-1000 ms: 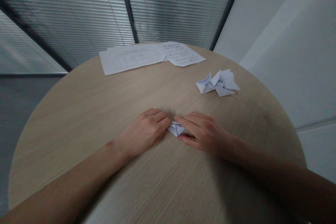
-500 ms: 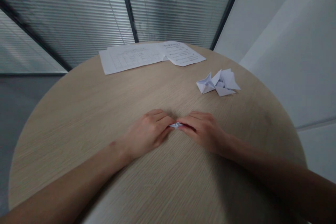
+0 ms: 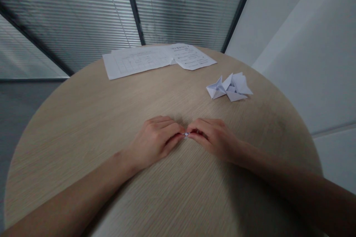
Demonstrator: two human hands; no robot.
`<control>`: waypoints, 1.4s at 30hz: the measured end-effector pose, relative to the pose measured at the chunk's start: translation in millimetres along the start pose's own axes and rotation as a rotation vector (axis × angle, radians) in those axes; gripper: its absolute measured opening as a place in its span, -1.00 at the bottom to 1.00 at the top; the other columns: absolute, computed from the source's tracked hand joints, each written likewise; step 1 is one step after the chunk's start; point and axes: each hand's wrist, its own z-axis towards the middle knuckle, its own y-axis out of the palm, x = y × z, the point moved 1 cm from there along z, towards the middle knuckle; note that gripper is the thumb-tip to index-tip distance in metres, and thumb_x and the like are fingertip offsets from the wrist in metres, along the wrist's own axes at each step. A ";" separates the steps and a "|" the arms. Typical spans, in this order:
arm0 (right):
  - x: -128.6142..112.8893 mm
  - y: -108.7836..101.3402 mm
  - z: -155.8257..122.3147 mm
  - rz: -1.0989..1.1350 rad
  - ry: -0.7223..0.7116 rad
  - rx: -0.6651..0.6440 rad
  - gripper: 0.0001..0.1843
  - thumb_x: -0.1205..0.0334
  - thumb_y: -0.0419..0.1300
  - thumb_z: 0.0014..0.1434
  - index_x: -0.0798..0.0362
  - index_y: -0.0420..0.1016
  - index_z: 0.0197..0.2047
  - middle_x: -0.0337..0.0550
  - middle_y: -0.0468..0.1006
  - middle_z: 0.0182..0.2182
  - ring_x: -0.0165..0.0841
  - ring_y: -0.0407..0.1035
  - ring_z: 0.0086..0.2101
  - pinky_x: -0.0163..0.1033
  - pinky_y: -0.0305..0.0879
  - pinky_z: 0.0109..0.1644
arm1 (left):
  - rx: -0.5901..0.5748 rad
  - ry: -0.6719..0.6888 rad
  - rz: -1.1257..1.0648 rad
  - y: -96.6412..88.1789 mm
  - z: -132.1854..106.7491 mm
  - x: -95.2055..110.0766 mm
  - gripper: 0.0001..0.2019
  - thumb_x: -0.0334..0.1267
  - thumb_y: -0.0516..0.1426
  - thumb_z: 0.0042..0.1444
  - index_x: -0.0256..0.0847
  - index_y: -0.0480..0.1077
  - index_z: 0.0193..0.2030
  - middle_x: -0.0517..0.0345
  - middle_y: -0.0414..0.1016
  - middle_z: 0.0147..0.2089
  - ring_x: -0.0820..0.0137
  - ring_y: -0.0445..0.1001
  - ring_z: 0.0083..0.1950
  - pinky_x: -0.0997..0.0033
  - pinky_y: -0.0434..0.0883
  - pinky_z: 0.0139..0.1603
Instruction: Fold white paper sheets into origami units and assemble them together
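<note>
A small folded piece of white paper [image 3: 186, 134] is pinched between my two hands, low over the middle of the table. Only a sliver of it shows; the fingers hide the rest. My left hand [image 3: 158, 137] grips its left end between thumb and index finger. On the other end, my right hand [image 3: 213, 135] closes with thumb and forefinger. The fingertips of both hands almost meet around the paper.
Beyond my right hand lie several folded white paper pieces [image 3: 230, 87], grouped together. Printed sheets [image 3: 139, 61] lie near the far edge of the round wooden table [image 3: 69, 126]. Window blinds [image 3: 83, 14] stand behind it, and a pale wall [image 3: 314, 44] rises at the right.
The fingertips have drawn slightly closer together, and less of the folded paper shows between them. The whole view has shifted a little; the other papers lie as before.
</note>
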 end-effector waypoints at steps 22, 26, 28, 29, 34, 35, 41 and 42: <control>15.6 -2.3 4.0 0.534 0.380 0.167 -0.86 0.30 0.35 0.04 0.04 0.47 -0.47 -0.19 0.46 -0.33 -0.40 0.40 -0.36 -0.30 0.41 -0.35 | 0.117 -0.117 -0.187 -6.0 1.4 0.8 -0.84 -0.32 0.09 0.33 -0.20 0.49 -0.24 0.09 0.63 -0.18 0.39 0.58 -0.19 0.39 0.51 -0.18; 35.8 -14.0 0.7 0.500 0.419 0.268 -0.80 0.19 0.37 0.03 0.02 0.43 -0.47 -0.19 0.52 -0.39 -0.35 0.44 -0.36 -0.23 0.45 -0.28 | 0.216 -0.217 -0.127 -13.9 -3.1 -9.5 -0.86 -0.28 0.14 0.31 -0.17 0.50 -0.27 0.11 0.62 -0.23 0.38 0.57 -0.20 0.35 0.51 -0.18; 45.5 -22.2 -2.3 0.451 0.439 0.278 -0.81 0.18 0.36 0.03 0.02 0.44 -0.46 -0.20 0.55 -0.44 -0.34 0.46 -0.39 -0.21 0.44 -0.28 | 0.243 -0.220 -0.074 -16.2 -5.4 -15.4 -0.86 -0.27 0.15 0.30 -0.16 0.49 -0.28 0.13 0.61 -0.27 0.37 0.56 -0.23 0.33 0.50 -0.19; 48.8 -26.6 -3.8 0.409 0.434 0.294 -0.82 0.18 0.35 0.04 0.02 0.44 -0.45 -0.20 0.55 -0.46 -0.33 0.46 -0.40 -0.20 0.43 -0.28 | 0.247 -0.214 -0.051 -16.7 -6.3 -17.9 -0.86 -0.27 0.15 0.30 -0.17 0.49 -0.28 0.13 0.60 -0.29 0.37 0.55 -0.23 0.33 0.50 -0.19; 48.1 -43.2 -7.3 0.073 0.298 0.308 -0.91 0.24 0.30 0.13 0.02 0.49 -0.39 -0.21 0.59 -0.44 -0.31 0.47 -0.40 -0.21 0.37 -0.29 | 0.212 -0.185 0.014 -16.2 -6.6 -22.9 -0.86 -0.31 0.12 0.29 -0.20 0.47 -0.29 0.11 0.58 -0.30 0.35 0.52 -0.25 0.32 0.48 -0.21; 46.5 -44.8 -7.2 -0.006 0.259 0.296 -0.96 0.26 0.29 0.15 0.02 0.52 -0.34 -0.21 0.60 -0.43 -0.31 0.48 -0.39 -0.19 0.37 -0.27 | 0.208 -0.179 0.025 -16.3 -6.1 -23.1 -0.86 -0.31 0.11 0.30 -0.21 0.46 -0.29 0.11 0.58 -0.31 0.35 0.52 -0.26 0.32 0.47 -0.22; 43.3 -45.8 -9.5 -0.296 0.080 0.218 -0.81 0.31 0.18 0.28 -0.01 0.57 -0.37 -0.19 0.65 -0.39 -0.26 0.50 -0.31 -0.07 0.29 -0.07 | 0.218 -0.127 0.161 -19.9 -5.8 -24.6 -0.87 -0.33 0.07 0.32 -0.20 0.39 -0.28 0.12 0.54 -0.32 0.36 0.47 -0.29 0.33 0.44 -0.24; 42.9 -46.1 -10.5 -0.332 0.076 0.218 -0.81 0.30 0.17 0.28 -0.01 0.56 -0.36 -0.18 0.65 -0.39 -0.26 0.48 -0.31 -0.06 0.28 -0.06 | 0.212 -0.118 0.181 -20.5 -6.1 -24.9 -0.87 -0.33 0.07 0.32 -0.20 0.39 -0.27 0.12 0.54 -0.32 0.35 0.47 -0.29 0.33 0.43 -0.24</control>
